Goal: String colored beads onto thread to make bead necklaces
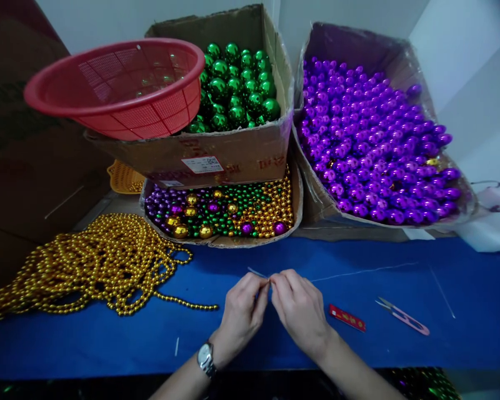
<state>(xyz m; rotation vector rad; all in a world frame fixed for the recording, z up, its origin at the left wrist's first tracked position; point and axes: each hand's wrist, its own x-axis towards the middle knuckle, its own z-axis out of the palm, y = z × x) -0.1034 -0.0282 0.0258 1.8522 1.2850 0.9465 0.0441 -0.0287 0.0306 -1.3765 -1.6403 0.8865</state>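
Head view. Landmark for all places: the mixed-bead box, a low carton of purple, green and gold beads.

Hands, two, bare, directly on its near side. Left hand: fingers narrowed to a pinch on a fine, pale thread; silver wristwatch at the wrist. Right hand: likewise pinched on the thread, its fingertips touching or almost touching those of the left. Exact grip too small to tell. The thread ran out beyond the right hand, to the near right of the box; a short end stuck out above the left.

Surface, blue-covered: extended along the box's near side.

Gold bead strands, one heap: lay to its near left, one tail reaching towards the left hand.

Red packet and pink-handled snips: lay to its near right, the packet closer.

Green-ball carton: stood above and behind it, a red basket resting on the carton's left part.

Purple-bead carton: stood to its right, filled with glossy purple beads.

Yellow basket: sat just off its left end, partly hidden.
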